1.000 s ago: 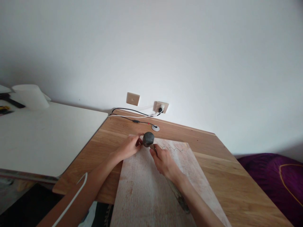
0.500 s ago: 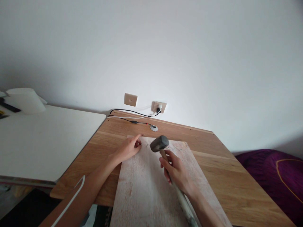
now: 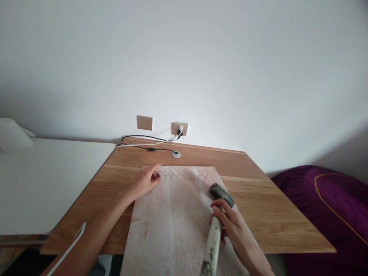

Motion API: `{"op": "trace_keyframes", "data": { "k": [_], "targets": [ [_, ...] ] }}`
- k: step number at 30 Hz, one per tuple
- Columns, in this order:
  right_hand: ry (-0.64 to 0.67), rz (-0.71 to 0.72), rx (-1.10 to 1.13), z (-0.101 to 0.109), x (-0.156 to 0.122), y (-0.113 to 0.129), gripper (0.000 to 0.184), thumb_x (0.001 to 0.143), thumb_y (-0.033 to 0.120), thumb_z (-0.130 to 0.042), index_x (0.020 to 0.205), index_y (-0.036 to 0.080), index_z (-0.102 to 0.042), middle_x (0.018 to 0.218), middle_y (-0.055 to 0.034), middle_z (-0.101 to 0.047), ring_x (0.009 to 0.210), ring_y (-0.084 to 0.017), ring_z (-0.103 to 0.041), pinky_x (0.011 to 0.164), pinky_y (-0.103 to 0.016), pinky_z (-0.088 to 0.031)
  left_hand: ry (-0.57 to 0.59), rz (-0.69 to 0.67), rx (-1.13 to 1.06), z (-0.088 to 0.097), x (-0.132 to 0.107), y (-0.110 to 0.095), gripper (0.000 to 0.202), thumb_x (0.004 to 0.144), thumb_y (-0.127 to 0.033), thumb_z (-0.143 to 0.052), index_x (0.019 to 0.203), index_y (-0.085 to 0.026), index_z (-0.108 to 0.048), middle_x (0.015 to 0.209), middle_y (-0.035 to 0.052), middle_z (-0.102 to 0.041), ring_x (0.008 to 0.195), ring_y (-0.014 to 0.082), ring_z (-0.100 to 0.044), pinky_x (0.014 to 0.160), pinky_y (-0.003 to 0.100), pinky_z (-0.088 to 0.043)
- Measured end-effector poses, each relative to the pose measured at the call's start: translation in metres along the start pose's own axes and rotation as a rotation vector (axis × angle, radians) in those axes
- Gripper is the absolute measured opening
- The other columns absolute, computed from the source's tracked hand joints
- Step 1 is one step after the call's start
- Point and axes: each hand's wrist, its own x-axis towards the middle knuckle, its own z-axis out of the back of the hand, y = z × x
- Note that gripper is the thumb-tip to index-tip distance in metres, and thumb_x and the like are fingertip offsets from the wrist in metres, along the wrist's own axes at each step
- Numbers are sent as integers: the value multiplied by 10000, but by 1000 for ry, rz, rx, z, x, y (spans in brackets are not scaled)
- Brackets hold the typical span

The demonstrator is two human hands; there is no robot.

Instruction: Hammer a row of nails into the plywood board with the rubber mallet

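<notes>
A whitewashed wooden board point(image 3: 161, 226) lies on the desk, with a row of several thin nails point(image 3: 178, 176) standing along its far edge. My left hand point(image 3: 145, 180) rests at the board's far left corner. Its thumb and forefinger are pinched on what looks like a nail at the left end of the row, mostly hidden by the fingers. In my right hand point(image 3: 230, 220) is a mallet point(image 3: 221, 194) with a dark head and a worn pale handle. The fingers wrap the handle just below the head, which is over the board's right side, away from the nails.
The board lies on a wooden desk point(image 3: 258, 199) against a wall. Behind it are cables point(image 3: 143, 146), a round cable grommet point(image 3: 176, 154) and a plugged-in socket point(image 3: 179, 129). To the left stands a white table point(image 3: 57, 184); a purple cushion point(image 3: 301, 203) is at the right.
My right hand has drawn the mallet back and to the right, away from the row, uncovering the nails. My left hand keeps its pinch at the board's corner. The view has shifted slightly.
</notes>
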Motion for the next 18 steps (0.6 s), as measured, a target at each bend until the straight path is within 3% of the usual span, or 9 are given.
{"op": "trace_keyframes", "data": {
  "k": [4, 11, 14, 18],
  "targets": [
    [65, 70, -162, -9, 4, -6, 437, 936, 693, -492, 928, 263, -564, 565, 72, -443, 437, -147, -467, 417, -261, -366, -10, 9, 8, 2, 0, -2, 438, 886, -215, -636, 1324, -217, -614, 931, 18, -739, 792, 165, -687, 822, 324, -575],
    [108, 226, -410, -22, -2, 4, 303, 1030, 492, -424, 958, 247, -587, 700, -4, -644, 667, -213, -668, 630, -299, -460, -18, -3, 31, 2, -1, 0, 372, 889, -252, -613, 1259, -224, -650, 926, 21, -742, 790, 175, -688, 813, 322, -567],
    [147, 254, -461, -21, -6, 6, 302, 1047, 469, -423, 1024, 238, -616, 702, -8, -674, 641, -216, -671, 630, -304, -448, -15, -8, 42, 4, -1, -3, 346, 916, -303, -606, 1247, -219, -659, 946, 35, -751, 817, 186, -696, 822, 327, -559],
    [-6, 315, -453, -4, -9, -2, 385, 1051, 558, -420, 1059, 248, -648, 655, -2, -652, 561, -208, -623, 560, -298, -434, -108, -6, 70, 8, -1, -5, 263, 961, -382, -570, 1122, -216, -694, 917, 38, -757, 818, 191, -698, 812, 316, -546]
  ]
}}
